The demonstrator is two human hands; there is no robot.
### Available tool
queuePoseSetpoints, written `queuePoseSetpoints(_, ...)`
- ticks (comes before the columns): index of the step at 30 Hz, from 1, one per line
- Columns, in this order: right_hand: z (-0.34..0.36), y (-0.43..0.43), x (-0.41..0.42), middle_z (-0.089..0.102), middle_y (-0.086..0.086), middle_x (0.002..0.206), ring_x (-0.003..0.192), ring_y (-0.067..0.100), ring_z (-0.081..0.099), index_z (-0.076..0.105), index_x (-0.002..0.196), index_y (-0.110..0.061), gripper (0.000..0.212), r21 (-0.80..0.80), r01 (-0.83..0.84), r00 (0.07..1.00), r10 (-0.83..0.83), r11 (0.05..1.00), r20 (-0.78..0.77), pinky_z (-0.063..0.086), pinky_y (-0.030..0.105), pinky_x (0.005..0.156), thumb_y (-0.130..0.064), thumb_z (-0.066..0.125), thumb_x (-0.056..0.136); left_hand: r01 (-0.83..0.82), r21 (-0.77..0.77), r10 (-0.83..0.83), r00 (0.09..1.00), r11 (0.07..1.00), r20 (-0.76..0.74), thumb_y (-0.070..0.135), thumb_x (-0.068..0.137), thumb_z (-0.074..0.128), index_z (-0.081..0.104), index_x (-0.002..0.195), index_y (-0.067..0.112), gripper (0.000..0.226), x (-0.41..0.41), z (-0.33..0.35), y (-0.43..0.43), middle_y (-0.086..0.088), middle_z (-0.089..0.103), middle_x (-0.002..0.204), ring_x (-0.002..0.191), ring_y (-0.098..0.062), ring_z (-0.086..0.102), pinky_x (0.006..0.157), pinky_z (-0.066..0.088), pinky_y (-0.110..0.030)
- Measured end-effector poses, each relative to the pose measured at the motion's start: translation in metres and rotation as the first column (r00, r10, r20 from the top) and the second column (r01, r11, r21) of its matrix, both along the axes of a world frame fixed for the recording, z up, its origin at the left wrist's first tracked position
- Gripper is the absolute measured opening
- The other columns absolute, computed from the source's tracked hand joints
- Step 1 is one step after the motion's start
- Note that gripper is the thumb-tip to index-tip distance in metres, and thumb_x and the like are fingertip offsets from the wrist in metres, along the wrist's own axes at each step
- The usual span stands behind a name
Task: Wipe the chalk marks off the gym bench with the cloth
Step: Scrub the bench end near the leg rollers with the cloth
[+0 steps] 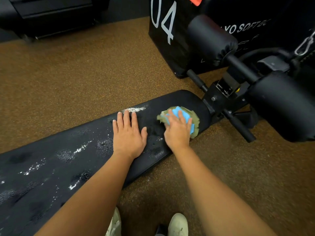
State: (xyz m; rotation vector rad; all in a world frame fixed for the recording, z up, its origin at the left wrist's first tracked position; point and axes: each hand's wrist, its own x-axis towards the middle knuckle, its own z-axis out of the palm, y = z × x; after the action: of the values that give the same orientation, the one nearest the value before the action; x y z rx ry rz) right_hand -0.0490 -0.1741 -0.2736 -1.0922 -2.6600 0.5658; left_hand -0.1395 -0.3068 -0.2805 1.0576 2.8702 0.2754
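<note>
Speckled brown rubber floor (68, 79) fills frame. Black padded soft box (167, 53), upper centre, white "04"; partial lettering "YO SOFT" beside it.

Long black padded gym bench (51, 167) runs diagonally, lower left to centre.

White chalk marks (136, 109) on far edge by left fingertips; more scattered lower left.

Left hand (128, 135) flat on bench, fingers straight, slightly apart.

Right hand (178, 132), fingers spread, presses crumpled blue-and-olive cloth (179, 111) near bench's right end.

There is one gym bench (51, 167), and one crumpled cloth (180, 114) in blue and olive. One left hand (128, 133) and one right hand (177, 132) make two in all. White chalk marks (136, 109) show in at least four separate patches along the pad. There are two black foam rollers (211, 40), one black box (163, 40) marked 04, and two pale shoes (178, 224) at the bottom edge.
</note>
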Motion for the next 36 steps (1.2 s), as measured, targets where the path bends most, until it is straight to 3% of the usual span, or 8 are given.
queuePoseSetpoints(3, -0.007, -0.020, 0.031, 0.049, -0.004, 0.141, 0.140, 0.024, 0.030, 0.059, 0.125, -0.020, 0.045, 0.046, -0.294, 0.949, 0.298, 0.955, -0.101, 0.010, 0.056, 0.114, -0.002, 0.050, 0.084, -0.015, 0.011, 0.015, 1.000, 1.000, 0.021, 0.051, 0.097, 0.027, 0.016, 0.151, 0.007, 0.070, -0.001, 0.000, 0.001, -0.018, 0.010, 0.159, 0.146, -0.036, 0.002, 0.118, 0.005, -0.049)
queuePoseSetpoints(5, -0.010, -0.009, 0.047, 0.055, -0.001, 0.135, 0.136, 0.026, 0.037, 0.064, 0.119, -0.018, 0.049, 0.079, -0.358, 0.918, 0.366, 0.931, -0.154, 0.016, 0.057, 0.113, 0.004, 0.052, 0.077, -0.021, 0.026, 0.021, 1.000, 0.999, 0.021, 0.053, 0.096, 0.027, 0.016, 0.151, 0.006, 0.073, -0.002, 0.001, -0.002, -0.018, 0.012, 0.158, 0.145, -0.037, 0.006, 0.118, 0.007, -0.047)
queuePoseSetpoints(12, 0.003, 0.011, -0.020, 0.042, 0.000, 0.147, 0.144, 0.025, 0.016, 0.054, 0.130, -0.016, 0.044, -0.025, -0.027, 0.999, 0.026, 0.999, -0.027, 0.001, 0.052, 0.115, 0.000, 0.048, 0.089, -0.017, -0.008, 0.017, 1.000, 1.000, 0.011, 0.056, 0.096, 0.019, 0.014, 0.151, 0.005, 0.075, -0.005, 0.002, -0.010, -0.019, 0.012, 0.158, 0.146, -0.035, 0.006, 0.119, 0.005, -0.046)
queuePoseSetpoints(16, -0.007, -0.002, -0.006, 0.049, 0.001, 0.142, 0.141, 0.027, 0.029, 0.060, 0.125, -0.016, 0.050, 0.017, -0.391, 0.917, 0.391, 0.920, -0.079, 0.007, 0.056, 0.114, 0.001, 0.041, 0.082, -0.024, 0.005, 0.024, 1.000, 1.000, -0.011, 0.056, 0.091, 0.018, 0.019, 0.150, 0.002, 0.079, -0.005, -0.002, -0.009, -0.022, 0.017, 0.156, 0.145, -0.038, 0.011, 0.118, 0.008, -0.049)
queuePoseSetpoints(18, -0.011, 0.011, 0.004, 0.052, 0.002, 0.139, 0.138, 0.028, 0.033, 0.063, 0.121, -0.016, 0.051, 0.042, -0.446, 0.887, 0.448, 0.894, -0.111, 0.011, 0.055, 0.113, 0.003, 0.041, 0.079, -0.034, 0.017, 0.034, 0.999, 0.999, -0.008, 0.057, 0.090, 0.019, 0.019, 0.149, 0.002, 0.080, -0.006, -0.002, -0.009, -0.022, 0.019, 0.156, 0.145, -0.038, 0.011, 0.118, 0.009, -0.048)
queuePoseSetpoints(24, -0.003, 0.021, -0.050, 0.045, 0.004, 0.144, 0.144, 0.025, 0.019, 0.055, 0.130, -0.015, 0.048, -0.013, -0.077, 0.996, 0.076, 0.997, -0.049, 0.001, 0.049, 0.115, 0.005, 0.048, 0.087, -0.035, -0.007, 0.035, 0.999, 0.999, 0.005, 0.060, 0.089, 0.013, 0.014, 0.150, 0.002, 0.085, -0.008, -0.002, -0.009, -0.021, 0.014, 0.157, 0.146, -0.036, 0.006, 0.119, 0.005, -0.046)
queuePoseSetpoints(30, -0.014, 0.024, -0.029, 0.050, 0.005, 0.140, 0.139, 0.028, 0.032, 0.061, 0.124, -0.014, 0.050, 0.036, -0.456, 0.881, 0.457, 0.889, -0.126, 0.009, 0.054, 0.113, 0.011, 0.051, 0.081, -0.039, -0.011, 0.039, 0.999, 0.999, 0.007, 0.060, 0.088, 0.014, 0.013, 0.150, 0.002, 0.085, -0.009, -0.003, -0.008, -0.021, 0.013, 0.157, 0.146, -0.035, 0.006, 0.119, 0.004, -0.046)
queuePoseSetpoints(36, -0.001, 0.043, -0.071, 0.040, 0.003, 0.148, 0.144, 0.027, 0.016, 0.053, 0.131, -0.014, 0.044, 0.001, -0.135, 0.991, 0.135, 0.991, 0.005, 0.001, 0.052, 0.114, 0.001, 0.048, 0.091, -0.029, -0.032, 0.030, 0.999, 0.999, 0.030, 0.061, 0.091, 0.014, 0.004, 0.151, 0.005, 0.083, -0.010, -0.001, -0.009, -0.018, 0.004, 0.159, 0.147, -0.032, -0.002, 0.119, -0.002, -0.045)
